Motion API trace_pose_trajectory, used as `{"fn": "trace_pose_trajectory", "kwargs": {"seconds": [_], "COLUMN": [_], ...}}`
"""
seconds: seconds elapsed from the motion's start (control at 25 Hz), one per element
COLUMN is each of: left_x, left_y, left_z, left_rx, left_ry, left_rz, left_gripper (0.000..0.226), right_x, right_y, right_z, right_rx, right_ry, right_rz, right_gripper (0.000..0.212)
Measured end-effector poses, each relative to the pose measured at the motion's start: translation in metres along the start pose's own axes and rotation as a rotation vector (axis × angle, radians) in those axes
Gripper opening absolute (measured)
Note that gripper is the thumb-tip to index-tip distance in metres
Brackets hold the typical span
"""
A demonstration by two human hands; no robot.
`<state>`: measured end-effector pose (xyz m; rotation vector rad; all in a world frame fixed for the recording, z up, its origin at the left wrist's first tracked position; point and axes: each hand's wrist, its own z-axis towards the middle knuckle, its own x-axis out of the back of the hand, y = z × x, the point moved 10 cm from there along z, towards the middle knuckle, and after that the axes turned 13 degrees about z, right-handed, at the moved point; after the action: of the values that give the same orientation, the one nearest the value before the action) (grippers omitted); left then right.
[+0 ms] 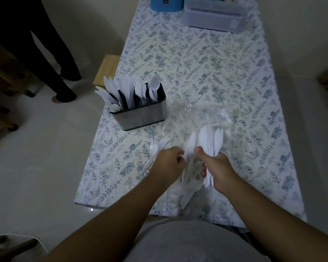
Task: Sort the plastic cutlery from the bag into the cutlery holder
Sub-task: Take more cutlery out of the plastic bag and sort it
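My right hand [217,168] grips a bunch of white plastic knives [211,139], blades pointing away from me. My left hand [169,163] is closed around a single white knife [190,143] beside that bunch. Under both hands lies a clear plastic bag [201,116] with several white pieces of loose cutlery [187,188] near the table's front edge. Two white forks [156,148] lie on the cloth left of my left hand. The metal cutlery holder [140,115] stands at the table's left edge, holding knives, forks and spoons in separate compartments.
The table [206,72] has a floral cloth. At its far end stand a clear plastic container [214,17] and a blue container [166,4]. A wooden stool [107,69] sits left of the table. A person's dark-trousered legs [51,63] stand on the floor at the left.
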<state>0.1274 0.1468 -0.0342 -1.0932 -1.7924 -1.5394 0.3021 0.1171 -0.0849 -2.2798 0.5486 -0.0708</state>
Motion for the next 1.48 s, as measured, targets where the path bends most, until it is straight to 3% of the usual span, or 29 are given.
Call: {"fn": "trace_pose_trajectory", "kwargs": {"seconds": [0.08, 0.16, 0.28, 0.36, 0.56, 0.64, 0.76, 0.8, 0.88, 0.92, 1.08, 1.16, 1.32, 1.48], "left_x": [-0.002, -0.005, -0.041, -0.056, -0.024, 0.001, -0.027, -0.04, -0.041, -0.034, 0.005, 0.022, 0.042, 0.05], "left_y": [0.03, 0.045, 0.046, 0.023, 0.001, -0.003, -0.033, -0.027, -0.008, -0.003, -0.022, -0.028, -0.014, -0.016], "left_z": [-0.003, -0.009, -0.033, -0.038, -0.018, -0.019, -0.036, -0.041, -0.04, -0.04, -0.037, -0.034, -0.037, -0.034], "left_rx": [-0.149, -0.297, -0.613, -0.574, -0.372, -0.131, 0.662, 0.82, 0.882, 0.842, 0.612, 0.474, 0.277, 0.244], "left_ry": [0.009, 0.041, -0.014, -0.071, 0.058, 0.152, -0.005, -0.07, -0.139, -0.145, -0.001, 0.025, 0.026, 0.071], "left_rz": [-0.094, -0.057, 0.333, 0.505, 0.365, 0.019, -0.949, -1.246, -1.528, -1.497, -0.933, -0.894, -0.848, -0.821], "left_gripper": [0.02, 0.022, 0.04, 0.047, 0.04, 0.031, 0.038, 0.046, 0.057, 0.057, 0.046, 0.044, 0.03, 0.015], "right_x": [-0.004, 0.009, 0.033, 0.038, 0.012, -0.005, -0.037, -0.053, -0.081, -0.089, -0.105, -0.112, -0.111, -0.109], "right_y": [-0.002, -0.008, -0.012, -0.01, -0.005, -0.01, -0.025, -0.028, -0.023, -0.016, -0.023, -0.034, -0.035, -0.022], "right_z": [-0.001, 0.0, 0.006, 0.009, 0.003, -0.001, -0.011, -0.018, -0.032, -0.037, -0.056, -0.069, -0.076, -0.057], "right_rx": [0.01, 0.039, 0.037, 0.013, -0.03, -0.05, -0.026, -0.015, 0.007, 0.023, 0.116, 0.12, 0.094, 0.016], "right_ry": [-0.024, 0.063, 0.164, 0.176, 0.065, 0.015, -0.027, -0.061, -0.132, -0.147, -0.215, -0.287, -0.257, -0.239], "right_rz": [-0.031, -0.002, 0.1, 0.108, 0.255, 0.363, 0.501, 0.501, 0.377, 0.263, -0.152, -0.258, -0.386, -0.318], "right_gripper": [0.028, 0.028, 0.028, 0.033, 0.019, 0.013, 0.012, 0.011, 0.013, 0.017, 0.029, 0.041, 0.057, 0.064]}}
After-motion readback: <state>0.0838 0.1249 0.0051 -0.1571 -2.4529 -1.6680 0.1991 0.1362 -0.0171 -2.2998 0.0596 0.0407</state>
